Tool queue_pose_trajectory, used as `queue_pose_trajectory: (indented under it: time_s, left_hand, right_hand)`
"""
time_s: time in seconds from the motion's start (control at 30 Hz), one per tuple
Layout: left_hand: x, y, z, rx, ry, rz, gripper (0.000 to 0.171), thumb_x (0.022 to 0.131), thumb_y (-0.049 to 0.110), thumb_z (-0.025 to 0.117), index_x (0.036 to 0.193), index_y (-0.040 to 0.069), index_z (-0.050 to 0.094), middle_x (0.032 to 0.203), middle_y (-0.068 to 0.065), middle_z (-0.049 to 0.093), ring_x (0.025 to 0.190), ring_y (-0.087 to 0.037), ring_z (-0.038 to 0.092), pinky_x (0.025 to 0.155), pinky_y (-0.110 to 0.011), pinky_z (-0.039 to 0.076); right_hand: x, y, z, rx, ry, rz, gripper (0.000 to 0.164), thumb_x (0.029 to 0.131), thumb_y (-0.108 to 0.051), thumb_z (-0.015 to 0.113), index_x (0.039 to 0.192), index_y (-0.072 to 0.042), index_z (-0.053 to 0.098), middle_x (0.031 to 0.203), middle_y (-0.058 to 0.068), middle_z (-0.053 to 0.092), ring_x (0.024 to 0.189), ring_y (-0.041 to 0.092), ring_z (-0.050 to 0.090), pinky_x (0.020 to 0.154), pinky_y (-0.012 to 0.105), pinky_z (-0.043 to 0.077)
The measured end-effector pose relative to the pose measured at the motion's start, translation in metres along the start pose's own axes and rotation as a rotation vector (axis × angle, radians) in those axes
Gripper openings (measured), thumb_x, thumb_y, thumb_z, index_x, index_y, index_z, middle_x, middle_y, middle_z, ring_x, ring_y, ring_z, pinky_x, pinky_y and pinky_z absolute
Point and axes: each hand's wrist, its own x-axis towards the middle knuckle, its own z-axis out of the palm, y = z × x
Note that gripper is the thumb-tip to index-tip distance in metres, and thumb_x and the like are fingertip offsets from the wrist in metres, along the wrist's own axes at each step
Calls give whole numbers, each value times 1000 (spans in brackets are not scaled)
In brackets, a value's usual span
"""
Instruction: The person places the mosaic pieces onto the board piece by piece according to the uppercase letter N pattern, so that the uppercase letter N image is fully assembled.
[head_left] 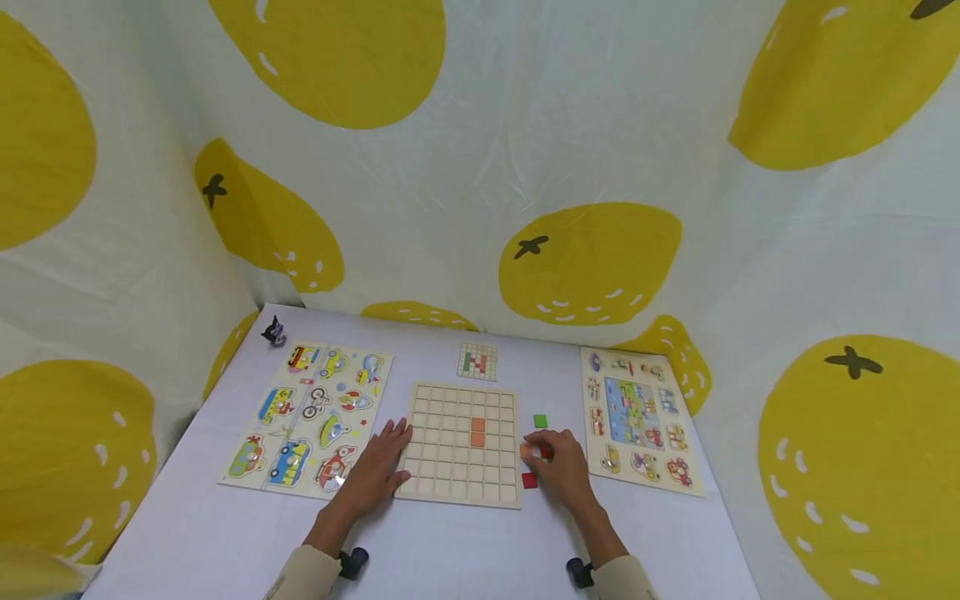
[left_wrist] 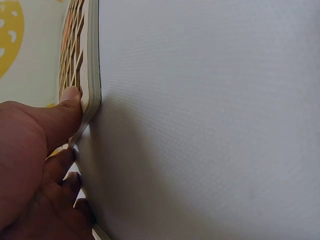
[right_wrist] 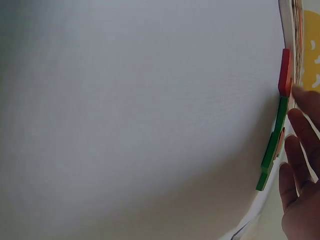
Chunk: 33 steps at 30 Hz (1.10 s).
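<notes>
A wooden grid board (head_left: 442, 498) lies on the table with two orange tiles (head_left: 477, 432) set one above the other in its grid. At its left edge rests my left hand (head_left: 372, 473), fingers spread and thumb on the rim (left_wrist: 91, 65). To the right of the board, my right hand (head_left: 561, 468) pinches an orange tile (head_left: 525, 451) between thumb and index finger. Around this hand lie a green tile (head_left: 540, 421) and a red tile (head_left: 530, 481); another red tile (head_left: 546, 451) is partly hidden under the fingers. Red (right_wrist: 285, 72) and green tiles (right_wrist: 270, 150) show beside the right fingers in the right wrist view.
A small pattern card (head_left: 477, 362) with green and red squares lies behind the board. A vehicle puzzle (head_left: 307, 429) is on the left, another picture puzzle (head_left: 637, 417) on the right. A small dark figurine (head_left: 274, 332) stands at the back left corner.
</notes>
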Motion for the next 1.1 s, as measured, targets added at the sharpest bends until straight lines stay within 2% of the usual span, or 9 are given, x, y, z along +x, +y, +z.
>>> queue_pose_trajectory:
  time_s: [0.27, 0.47, 0.6, 0.83, 1.0, 1.1]
  left_hand:
    - [-1, 1, 0, -9, -13, -7, 81, 96, 12, 77, 166, 6, 35, 176, -13, 30, 165, -39, 21, 134, -60, 20]
    - [0, 0, 2, 8, -9, -19, 81, 97, 15, 76, 166, 8, 35, 176, -11, 29, 166, -37, 20, 135, -59, 20]
    - [0, 0, 1, 2, -6, -17, 81, 97, 15, 76, 167, 8, 34, 176, -10, 29, 166, -36, 20, 135, -58, 19]
    - [-1, 1, 0, 10, -8, -11, 81, 97, 16, 75, 167, 8, 34, 176, -11, 29, 166, -37, 20, 135, -59, 20]
    - [-2, 2, -1, 13, 14, 11, 80, 95, 13, 77, 165, 5, 37, 174, -15, 33, 163, -41, 25, 132, -62, 24]
    - [-2, 3, -1, 13, 5, 5, 81, 96, 14, 77, 165, 6, 37, 175, -14, 32, 164, -40, 23, 133, -61, 23]
  right_hand:
    - [2, -5, 3, -44, 20, 16, 32, 84, -14, 90, 114, -20, 81, 101, -3, 75, 90, 15, 51, 74, 27, 46]
    - [2, -9, 2, -29, 24, 22, 27, 86, -13, 88, 112, -20, 81, 89, -4, 64, 89, 15, 53, 74, 26, 47]
    - [1, -10, 1, -14, 38, 15, 22, 88, -14, 87, 108, -22, 82, 86, -6, 63, 87, 14, 52, 71, 24, 45]
    - [-3, -19, 2, 35, 80, 18, 20, 88, -17, 88, 107, -24, 83, 86, -7, 68, 85, 12, 55, 70, 21, 48]
    - [-8, -35, 7, 63, 97, 34, 20, 86, -21, 89, 105, -25, 84, 86, -7, 71, 83, 10, 58, 68, 23, 45]
    - [-12, -44, 13, 84, 105, 35, 21, 85, -21, 90, 104, -26, 83, 85, -9, 74, 81, 9, 63, 67, 23, 45]
